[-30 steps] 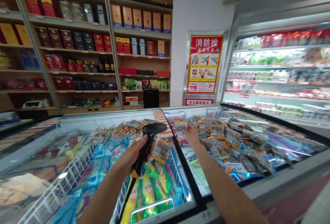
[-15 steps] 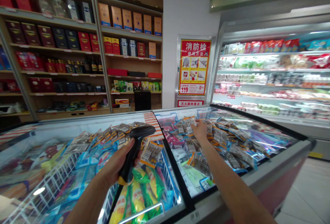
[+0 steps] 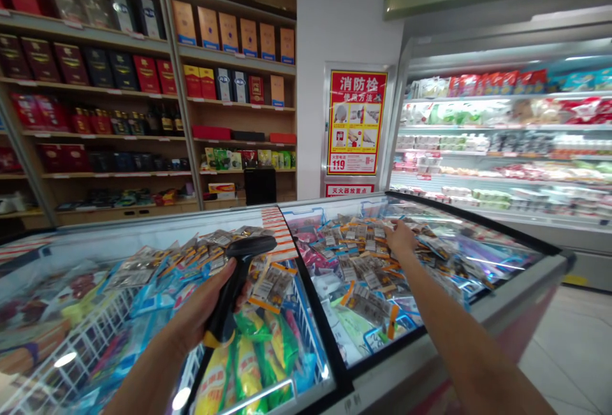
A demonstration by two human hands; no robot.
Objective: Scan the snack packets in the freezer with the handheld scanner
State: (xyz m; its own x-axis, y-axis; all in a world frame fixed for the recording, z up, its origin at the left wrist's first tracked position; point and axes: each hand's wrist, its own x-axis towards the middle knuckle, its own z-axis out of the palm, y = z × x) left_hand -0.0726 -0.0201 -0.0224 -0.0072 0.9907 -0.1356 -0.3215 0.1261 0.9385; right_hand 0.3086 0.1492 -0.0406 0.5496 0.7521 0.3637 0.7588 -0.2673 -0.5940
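Note:
My left hand [image 3: 210,306] is wrapped round the grip of a black and yellow handheld barcode scanner [image 3: 236,275], its head pointing right. Just beyond those fingers is a clear packet with orange edges [image 3: 272,286]; whether they touch it I cannot tell. My right hand [image 3: 402,240] reaches over the right half of the chest freezer, its fingers bent and pinched at a small snack packet [image 3: 386,229], partly hidden by the hand. Around it many similar brown packets [image 3: 366,268] lie spread over the glass top. A single packet [image 3: 370,303] lies nearer me.
The chest freezer [image 3: 342,370] has a dark frame between its two glass halves. Under the left glass are white wire baskets [image 3: 90,338] and green-yellow bags [image 3: 248,364]. Shelves of boxes [image 3: 229,32] stand behind left, a lit refrigerated display [image 3: 502,128] behind right.
My right hand has moved right across the packets, away from the far-left part of the pile. My left hand and the scanner have shifted slightly left in view.

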